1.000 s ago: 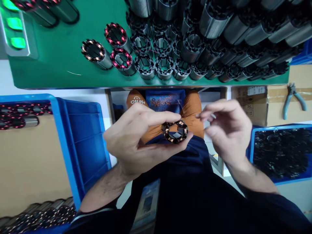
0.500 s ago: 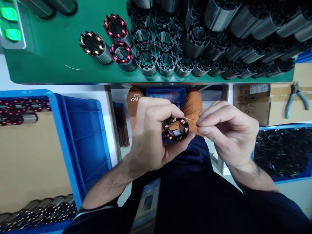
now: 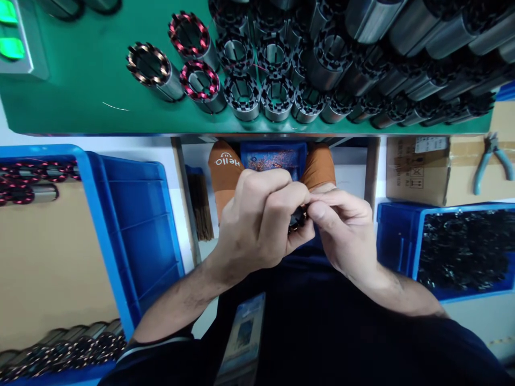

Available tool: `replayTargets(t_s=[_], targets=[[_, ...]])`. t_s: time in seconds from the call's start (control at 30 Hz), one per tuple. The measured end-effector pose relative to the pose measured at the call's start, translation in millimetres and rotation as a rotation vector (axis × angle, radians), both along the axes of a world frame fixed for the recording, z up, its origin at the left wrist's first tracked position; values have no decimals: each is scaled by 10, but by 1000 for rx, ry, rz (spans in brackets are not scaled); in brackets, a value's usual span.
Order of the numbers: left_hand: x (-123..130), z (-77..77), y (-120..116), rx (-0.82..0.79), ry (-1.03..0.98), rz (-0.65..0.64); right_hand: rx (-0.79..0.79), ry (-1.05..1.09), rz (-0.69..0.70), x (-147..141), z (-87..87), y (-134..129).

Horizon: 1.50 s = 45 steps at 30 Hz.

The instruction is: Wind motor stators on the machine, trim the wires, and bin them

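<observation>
Held in front of my lap is a copper-wound motor core, mostly hidden behind fingers. My left hand is wrapped round it from the left. My right hand has thumb and forefinger pinched at the core's upper right edge, touching the left fingertips; what the pinch holds, if anything, is too small to make out. Beyond the hands, a copper-wound core and two red-wound cores stand on the green table, beside many unwound cores.
At left, a blue crate holds rows of wound cores over cardboard. To the right are a cardboard box with pliers on it and a blue bin of dark parts. A blue tray sits between my knees.
My right hand has moved left onto the core and now touches the left fingers. My left hand has turned, covering more of the core. The view has shifted slightly.
</observation>
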<state>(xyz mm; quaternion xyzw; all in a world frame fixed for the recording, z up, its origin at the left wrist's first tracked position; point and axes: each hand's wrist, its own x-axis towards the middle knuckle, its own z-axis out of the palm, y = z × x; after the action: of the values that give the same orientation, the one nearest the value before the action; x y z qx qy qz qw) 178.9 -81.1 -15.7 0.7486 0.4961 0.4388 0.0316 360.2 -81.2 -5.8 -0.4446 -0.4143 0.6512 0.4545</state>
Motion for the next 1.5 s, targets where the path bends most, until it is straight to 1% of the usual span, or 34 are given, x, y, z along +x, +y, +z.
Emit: replayTargets(t_s=[0.07, 0.17, 0.23, 0.27, 0.33, 0.4, 0.43, 0.47, 0.5, 0.53, 0.6, 0.63, 0.67, 0.7, 0.73, 0.77, 0.8, 0.87, 0.9, 0.93, 0.97, 1.0, 1.03, 1.07, 1.13, 1.2, 1.23, 1.27, 1.3, 1.33, 1.37, 1.43, 1.47, 1.5], targets=[[7, -1, -1, 5, -1, -6, 34, 7, 25, 30, 28, 29], [-9, 70, -29, -36, -44, -30, 123, -68, 111, 110, 100, 137], [-39, 132, -43, -122, -121, -75, 236, -187, 208, 191, 185, 259], [-60, 150, -41, -197, -191, -109, 317, -267, 258, 238, 240, 330], [-109, 135, -17, -463, -410, -237, 545, -454, 349, 342, 359, 470], [-150, 44, 18, -858, -653, -435, 743, -604, 461, 445, 449, 575], [-162, -20, 29, -1039, -738, -523, 758, -632, 520, 492, 468, 605], [-163, -86, 29, -1146, -786, -560, 695, -621, 564, 533, 463, 618], [-154, -147, 17, -1153, -790, -523, 560, -575, 586, 567, 436, 616], [-134, -194, -8, -1051, -742, -422, 379, -504, 586, 592, 390, 602], [-73, -232, -77, -638, -514, -169, 19, -352, 553, 614, 274, 556], [-41, -220, -111, -435, -369, -86, -107, -280, 551, 613, 223, 534], [-14, -190, -137, -297, -238, -55, -183, -225, 559, 608, 189, 520], [5, -145, -150, -239, -151, -62, -188, -211, 567, 601, 176, 518], [11, -90, -149, -260, -129, -87, -114, -251, 565, 599, 186, 528], [5, -31, -137, -350, -168, -129, 52, -334, 567, 605, 219, 553], [-12, 30, -115, -489, -254, -199, 272, -440, 574, 623, 269, 589], [-67, 138, -64, -802, -465, -400, 689, -622, 597, 695, 393, 679], [-95, 182, -44, -915, -538, -485, 832, -641, 602, 743, 452, 724], [-117, 218, -31, -967, -567, -532, 883, -617, 603, 792, 500, 762], [-131, 244, -26, -948, -557, -532, 832, -569, 595, 836, 533, 790], [-136, 263, -28, -869, -521, -491, 696, -515, 586, 869, 547, 808], [-133, 275, -34, -752, -472, -439, 519, -444, 601, 889, 544, 814], [-124, 281, -42, -625, -419, -401, 304, -363, 638, 895, 525, 811], [-100, 286, -53, -409, -333, -361, -116, -188, 759, 877, 457, 784], [-80, 290, -49, -281, -271, -352, -367, -57, 865, 839, 392, 744], [-72, 293, -42, -234, -240, -367, -425, -42, 893, 821, 376, 724], [-65, 295, -31, -184, -206, -387, -417, -74, 895, 806, 377, 706], [-58, 296, -20, -145, -164, -401, -323, -151, 887, 796, 395, 691], [-52, 294, -10, -133, -121, -400, -177, -264, 868, 790, 429, 682], [-46, 288, -2, -163, -89, -384, -12, -375, 847, 789, 475, 681], [-42, 266, 5, -352, -105, -347, 289, -559, 832, 807, 583, 707], [-46, 251, 2, -464, -151, -344, 394, -625, 839, 827, 634, 735], [-52, 235, -3, -546, -201, -348, 459, -649, 834, 855, 676, 771]])
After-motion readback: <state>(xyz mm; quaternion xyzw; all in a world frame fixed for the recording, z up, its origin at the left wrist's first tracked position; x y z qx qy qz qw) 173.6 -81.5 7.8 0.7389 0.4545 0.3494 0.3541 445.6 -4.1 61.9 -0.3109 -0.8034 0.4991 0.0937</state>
